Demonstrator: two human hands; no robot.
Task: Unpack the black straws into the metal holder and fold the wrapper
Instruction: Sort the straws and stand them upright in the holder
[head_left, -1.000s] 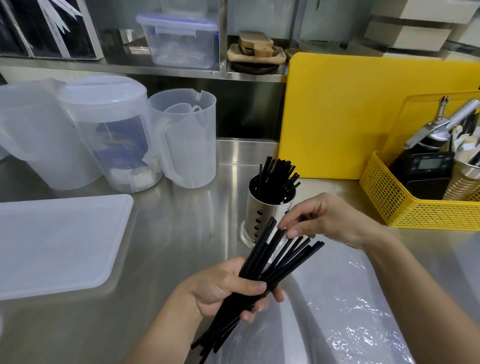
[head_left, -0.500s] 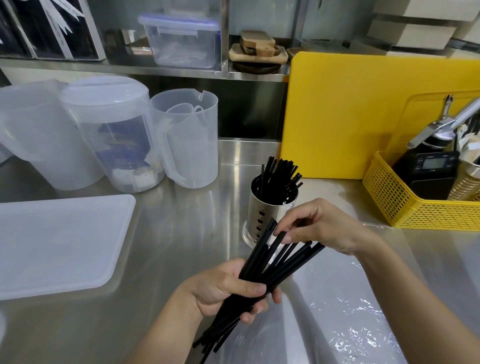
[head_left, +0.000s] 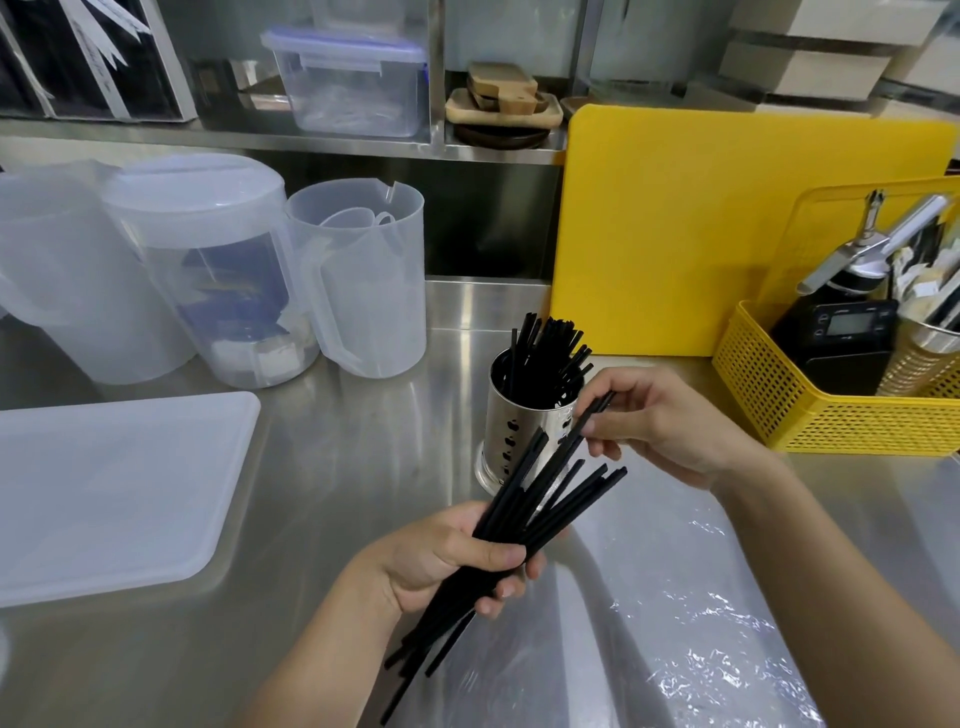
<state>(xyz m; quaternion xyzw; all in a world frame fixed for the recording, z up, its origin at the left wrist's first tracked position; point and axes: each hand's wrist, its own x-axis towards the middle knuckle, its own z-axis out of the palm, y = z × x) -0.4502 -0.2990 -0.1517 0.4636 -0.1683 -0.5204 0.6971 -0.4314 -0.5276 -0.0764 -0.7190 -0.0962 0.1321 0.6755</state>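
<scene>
My left hand (head_left: 447, 558) grips a fanned bundle of black straws (head_left: 540, 499) around its middle, tips pointing up and right. My right hand (head_left: 670, 423) pinches the top end of one or two straws (head_left: 592, 415) from that bundle, drawn a little higher than the others. Just behind stands the perforated metal holder (head_left: 511, 441) on the steel counter, with several black straws (head_left: 545, 358) standing in it. The clear plastic wrapper (head_left: 685, 623) lies flat and crinkled on the counter under my right forearm.
A white plastic tray lid (head_left: 104, 493) lies at the left. Three translucent jugs (head_left: 218, 270) stand behind it. A yellow cutting board (head_left: 701, 234) leans at the back right, beside a yellow basket (head_left: 841, 410) holding a scale and tools.
My right hand has lifted up and to the right, sliding a straw or two partway out of the bundle. My left hand has stayed in place with the bundle.
</scene>
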